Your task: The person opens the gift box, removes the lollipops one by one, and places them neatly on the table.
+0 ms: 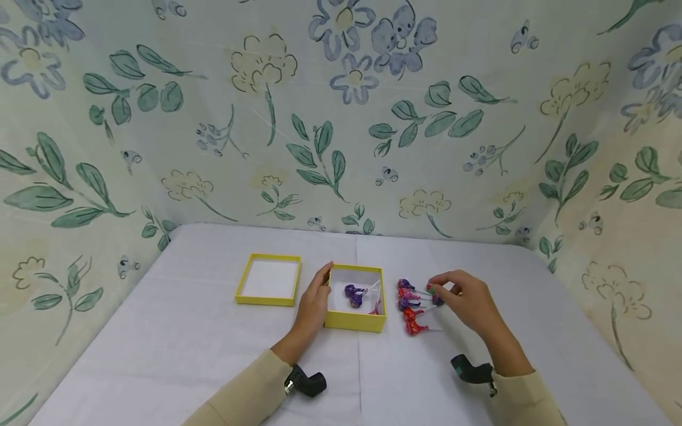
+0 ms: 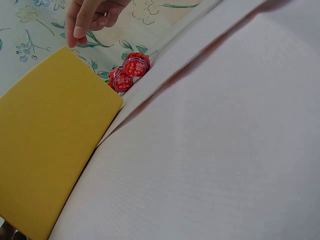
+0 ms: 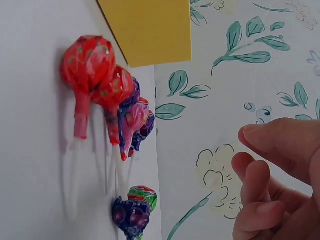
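My left hand (image 1: 314,299) rests along the left wall of an open yellow box (image 1: 356,322), its fingers reaching toward the far corner. Inside the box lie purple-wrapped lollipops (image 1: 356,300) and a pink one by the right wall, partly hidden. My right hand (image 1: 469,297) hovers over the right end of a lollipop group, thumb and fingertips apart with nothing between them in the right wrist view. Below those fingers is a dark purple lollipop (image 3: 131,216) beside a green-and-red one (image 3: 145,194). Red lollipops (image 3: 89,62) lie nearest the front of the group.
A shallow yellow-rimmed lid (image 1: 264,302) lies left of the box, its white inside facing up. White cloth (image 1: 213,355) covers the table. Floral fabric (image 1: 319,148) hangs behind and at both sides.
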Demonstrator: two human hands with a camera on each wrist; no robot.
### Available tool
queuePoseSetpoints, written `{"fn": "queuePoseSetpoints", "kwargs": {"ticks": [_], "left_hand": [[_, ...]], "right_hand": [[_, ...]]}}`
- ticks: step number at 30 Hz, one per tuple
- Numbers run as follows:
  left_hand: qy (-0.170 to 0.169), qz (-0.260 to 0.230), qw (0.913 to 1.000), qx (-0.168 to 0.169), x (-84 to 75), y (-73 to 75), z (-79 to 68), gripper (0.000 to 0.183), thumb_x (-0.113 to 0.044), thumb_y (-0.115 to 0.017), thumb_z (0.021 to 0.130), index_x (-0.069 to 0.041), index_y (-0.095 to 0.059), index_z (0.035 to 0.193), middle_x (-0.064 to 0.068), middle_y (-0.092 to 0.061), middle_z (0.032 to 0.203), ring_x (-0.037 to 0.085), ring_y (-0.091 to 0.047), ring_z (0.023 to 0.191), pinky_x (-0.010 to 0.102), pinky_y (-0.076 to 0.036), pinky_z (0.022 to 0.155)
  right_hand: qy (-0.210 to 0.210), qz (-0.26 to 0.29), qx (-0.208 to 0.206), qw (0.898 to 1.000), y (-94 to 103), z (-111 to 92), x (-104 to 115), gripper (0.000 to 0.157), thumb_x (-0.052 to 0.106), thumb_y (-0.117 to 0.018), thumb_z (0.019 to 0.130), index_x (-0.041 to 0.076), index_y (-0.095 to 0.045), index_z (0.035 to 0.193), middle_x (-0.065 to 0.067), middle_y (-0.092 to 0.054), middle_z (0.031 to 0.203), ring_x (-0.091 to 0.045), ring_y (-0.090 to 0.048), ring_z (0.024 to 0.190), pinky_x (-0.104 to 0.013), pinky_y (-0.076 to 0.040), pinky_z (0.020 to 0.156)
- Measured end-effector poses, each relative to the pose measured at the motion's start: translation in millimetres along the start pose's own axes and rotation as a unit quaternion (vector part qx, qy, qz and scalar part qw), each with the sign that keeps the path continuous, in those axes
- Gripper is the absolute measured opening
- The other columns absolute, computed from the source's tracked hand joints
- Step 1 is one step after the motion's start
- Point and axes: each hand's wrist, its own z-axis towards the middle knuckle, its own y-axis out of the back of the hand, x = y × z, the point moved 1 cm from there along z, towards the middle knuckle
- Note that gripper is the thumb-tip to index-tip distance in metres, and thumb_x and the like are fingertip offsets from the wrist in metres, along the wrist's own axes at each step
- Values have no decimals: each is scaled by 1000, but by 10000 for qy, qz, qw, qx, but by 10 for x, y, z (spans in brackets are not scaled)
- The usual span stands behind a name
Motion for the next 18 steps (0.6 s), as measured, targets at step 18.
{"fn": "queuePoseSetpoints", "kwargs": {"ticks": [18], "left_hand": [[-17,-24,10000,13,-21,8,-14,52,-15,-33,98,-31,-37,147,-7,-35,152,13,-31,140,36,-26,115]], "right_hand": [[437,403,264,9979,-211,284,542,18,18,-67,90,13,-73,106,-4,-67,104,-19,-53,71,-27,-53,56]]}}
